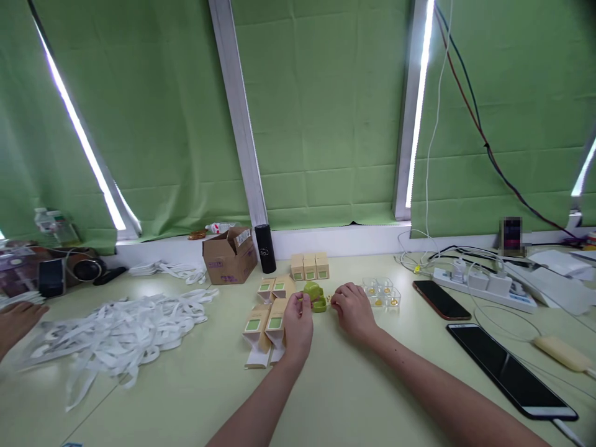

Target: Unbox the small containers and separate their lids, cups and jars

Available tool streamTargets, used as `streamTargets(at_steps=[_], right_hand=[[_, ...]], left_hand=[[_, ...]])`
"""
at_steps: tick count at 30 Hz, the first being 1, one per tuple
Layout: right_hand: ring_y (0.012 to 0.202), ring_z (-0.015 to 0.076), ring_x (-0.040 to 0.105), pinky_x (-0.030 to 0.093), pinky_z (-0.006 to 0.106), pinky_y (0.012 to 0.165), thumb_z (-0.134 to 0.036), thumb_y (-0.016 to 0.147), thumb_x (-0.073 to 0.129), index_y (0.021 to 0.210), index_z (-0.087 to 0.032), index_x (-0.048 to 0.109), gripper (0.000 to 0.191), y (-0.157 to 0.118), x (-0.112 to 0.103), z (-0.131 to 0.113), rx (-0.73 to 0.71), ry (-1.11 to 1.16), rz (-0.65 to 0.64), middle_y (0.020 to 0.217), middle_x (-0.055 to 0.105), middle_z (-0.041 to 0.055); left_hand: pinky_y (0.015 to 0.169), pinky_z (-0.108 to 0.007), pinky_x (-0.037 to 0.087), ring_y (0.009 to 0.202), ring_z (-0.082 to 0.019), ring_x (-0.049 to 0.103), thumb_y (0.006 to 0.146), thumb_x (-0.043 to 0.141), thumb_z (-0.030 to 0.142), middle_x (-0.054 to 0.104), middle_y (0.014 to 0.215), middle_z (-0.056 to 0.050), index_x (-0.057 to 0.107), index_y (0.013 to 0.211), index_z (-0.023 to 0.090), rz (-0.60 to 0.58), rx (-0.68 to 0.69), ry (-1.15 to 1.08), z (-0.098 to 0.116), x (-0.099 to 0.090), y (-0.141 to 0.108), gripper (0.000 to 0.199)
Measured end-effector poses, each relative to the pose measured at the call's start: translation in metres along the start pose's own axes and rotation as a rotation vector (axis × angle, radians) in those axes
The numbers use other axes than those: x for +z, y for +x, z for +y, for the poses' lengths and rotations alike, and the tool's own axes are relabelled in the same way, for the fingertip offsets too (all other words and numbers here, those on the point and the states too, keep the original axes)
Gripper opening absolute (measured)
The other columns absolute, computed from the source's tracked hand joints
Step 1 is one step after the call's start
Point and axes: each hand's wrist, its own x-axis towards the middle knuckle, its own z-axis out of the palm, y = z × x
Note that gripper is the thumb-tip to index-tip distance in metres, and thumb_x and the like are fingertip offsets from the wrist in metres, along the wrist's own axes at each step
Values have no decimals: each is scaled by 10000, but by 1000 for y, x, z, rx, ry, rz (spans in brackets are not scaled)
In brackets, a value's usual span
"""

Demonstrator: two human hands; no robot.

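My left hand (299,326) is closed at the side of a small, rounded, glossy green piece (315,295), its fingertips pinched against the edge of it. My right hand (354,310) rests on the table just to the right, fingers pressed together beside a tiny gold-coloured piece (329,300); what lies under its fingertips is hidden. Beyond that hand stand several small clear containers (392,298) with gold-coloured bits inside. Open kraft-paper boxes with green windows (254,325) lie left of my left hand, and closed kraft boxes (310,267) stand in a row behind.
White straps (135,326) lie heaped at left, near another person's hand (18,320). A cardboard box (229,257) and black cylinder (265,248) stand at the back. Two phones (441,300), a power strip (484,288) and loose cables occupy the right side.
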Motion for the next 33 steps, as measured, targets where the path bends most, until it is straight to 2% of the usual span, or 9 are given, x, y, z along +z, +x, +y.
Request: streamTargets(at_steps=[5,8,11,14,18,22,25,28,33], right_hand=[[999,254,521,354,373,865,-85,888,620,802,-217,771,218,8,15,-4,21,-48,-22,931,699,89],[1008,259,513,342,385,883,-119,899,631,807,-217,781,201,7,15,-4,30,-65,-35,934,696,93],[1021,255,521,339,381,889,-140,930,606,836,-220,782,215,3,7,-2,30,-70,-44,957,701,91],[976,239,556,347,358,837,-134,945,569,853,-212,764,229,-8,-7,-2,18,-68,-83,933,704,88],[818,188,619,325,313,670,-147,929,553,897,-206,729,188,-34,-22,-7,45,8,-246,944,719,61],[810,178,658,329,282,653,-180,956,509,922,-219,717,214,-53,-27,-10,28,122,-317,924,736,40],[831,178,672,352,269,675,-189,957,509,948,-226,720,214,-55,-28,-9,36,182,-335,941,750,33],[814,178,677,359,270,677,-214,961,517,959,-229,727,210,-53,-29,-8,28,202,-353,938,759,34],[807,176,676,354,267,671,-212,957,522,938,-228,723,203,-51,-32,-9,32,220,-354,937,766,31]], left_hand=[[506,-226,412,671,-162,655,832,665,661,743,830,-88,549,840,198,-13,-94,-117,-1,-1,1,477],[515,-229,408,713,-182,687,801,709,640,761,857,-110,539,805,196,-30,-150,-184,0,-1,1,476],[522,-233,394,750,-206,709,780,752,601,771,846,-134,558,815,180,-80,-213,-269,4,-1,0,464],[534,-241,390,661,-177,676,773,783,557,778,818,-145,581,848,161,-126,-283,-390,7,-1,-1,451],[558,-258,409,573,-155,632,759,820,490,786,801,-157,569,848,159,-160,-385,-568,7,-1,-1,425],[574,-269,417,546,-162,626,773,816,442,773,742,-141,555,804,166,-170,-431,-641,8,-2,2,381],[576,-267,404,556,-163,614,749,830,443,750,696,-113,558,769,170,-169,-348,-596,8,-3,5,386],[590,-281,407,582,-171,596,781,787,492,725,678,-84,567,735,183,-147,-171,-386,10,-7,9,382],[832,-390,444,819,-244,603,924,630,392,721,791,-74,725,841,209,18,409,387,22,-21,16,223]])
